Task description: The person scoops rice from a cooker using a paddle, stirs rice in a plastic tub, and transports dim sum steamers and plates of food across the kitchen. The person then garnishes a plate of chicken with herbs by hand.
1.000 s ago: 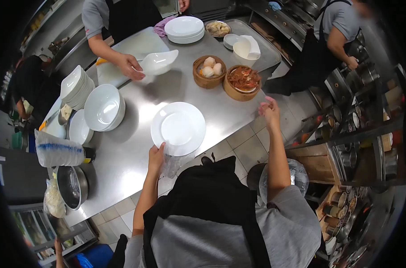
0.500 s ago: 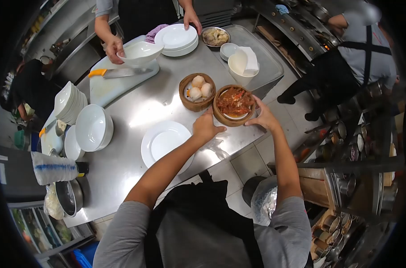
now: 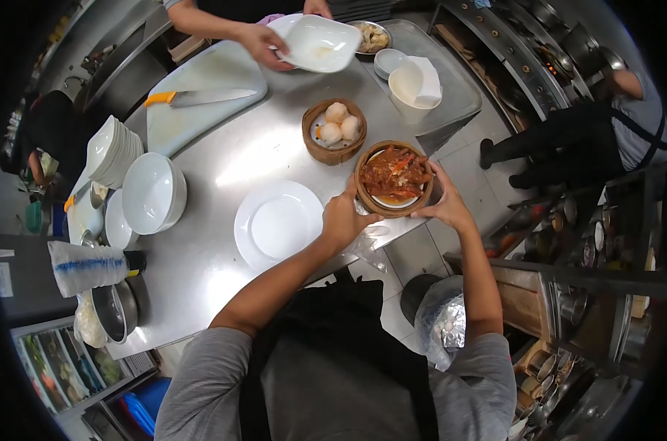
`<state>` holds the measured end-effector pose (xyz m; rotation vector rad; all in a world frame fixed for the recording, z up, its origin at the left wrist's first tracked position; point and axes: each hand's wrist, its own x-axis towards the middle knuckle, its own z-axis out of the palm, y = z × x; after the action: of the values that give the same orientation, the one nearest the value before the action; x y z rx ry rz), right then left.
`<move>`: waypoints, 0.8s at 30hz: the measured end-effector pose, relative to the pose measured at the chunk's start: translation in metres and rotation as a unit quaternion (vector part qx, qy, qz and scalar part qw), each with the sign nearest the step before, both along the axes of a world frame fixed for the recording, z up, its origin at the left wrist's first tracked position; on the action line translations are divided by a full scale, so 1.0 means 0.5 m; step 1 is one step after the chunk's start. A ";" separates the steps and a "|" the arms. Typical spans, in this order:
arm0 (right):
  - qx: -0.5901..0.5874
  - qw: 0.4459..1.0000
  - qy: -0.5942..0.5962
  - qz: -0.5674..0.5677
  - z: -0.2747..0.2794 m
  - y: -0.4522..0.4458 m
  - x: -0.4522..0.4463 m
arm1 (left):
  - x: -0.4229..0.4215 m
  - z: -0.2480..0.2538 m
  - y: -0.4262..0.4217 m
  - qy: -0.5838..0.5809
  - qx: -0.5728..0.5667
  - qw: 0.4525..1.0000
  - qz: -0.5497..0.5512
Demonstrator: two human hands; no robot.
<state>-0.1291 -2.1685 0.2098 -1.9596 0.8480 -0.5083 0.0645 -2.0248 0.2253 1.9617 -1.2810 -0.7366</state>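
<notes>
A round bamboo steamer basket (image 3: 394, 209) with reddish-brown sauced food (image 3: 397, 175) in a white dish sits between my two hands near the table's right edge. My left hand (image 3: 346, 217) grips its left side, and my right hand (image 3: 448, 203) curls round the right side with the thumb at the front. Just behind it stands a second bamboo steamer basket (image 3: 332, 153) holding several pale round dumplings (image 3: 336, 125). A flat white plate (image 3: 276, 228) lies on the table to the left of my left hand. Clear plastic film (image 3: 370, 246) lies at the table edge under my hands.
Across the steel table (image 3: 208, 268), a co-worker's hand (image 3: 264, 45) holds a white rectangular bowl (image 3: 322, 44). A knife (image 3: 201, 97) rests on a cutting board (image 3: 194, 125). Stacked white bowls (image 3: 153, 202) stand at the left; a cream tub (image 3: 413, 92) stands back right. Another person (image 3: 590, 136) is at the stove.
Both my hands and the steamer basket appear slightly lower and to the right in view. The co-worker's hand has carried the rectangular bowl rightward over the stacked plates.
</notes>
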 end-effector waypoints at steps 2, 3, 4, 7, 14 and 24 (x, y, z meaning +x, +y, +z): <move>0.018 1.000 0.005 0.000 0.036 0.030 0.004 | 0.001 0.021 0.032 0.007 -0.017 1.000 -0.002; 0.035 0.999 0.007 -0.001 0.053 0.047 0.010 | 0.003 0.036 0.051 0.009 -0.015 1.000 0.003; 0.038 0.999 0.009 0.006 0.064 0.061 0.016 | 0.005 0.052 0.071 0.012 -0.001 1.000 0.012; 0.019 0.998 -0.004 0.053 0.101 0.105 0.044 | 0.019 0.084 0.143 0.007 0.007 0.999 0.041; -0.019 0.993 0.001 0.118 0.095 0.218 0.158 | 0.084 0.125 0.307 0.001 0.012 0.994 0.109; -0.018 0.984 0.041 0.171 0.036 0.284 0.277 | 0.173 0.031 0.390 -0.033 -0.030 0.988 0.150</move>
<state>0.0093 -2.0266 0.2279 -2.1155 0.5376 -0.2425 0.1510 -1.8300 0.2405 2.0822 -1.0016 -0.4825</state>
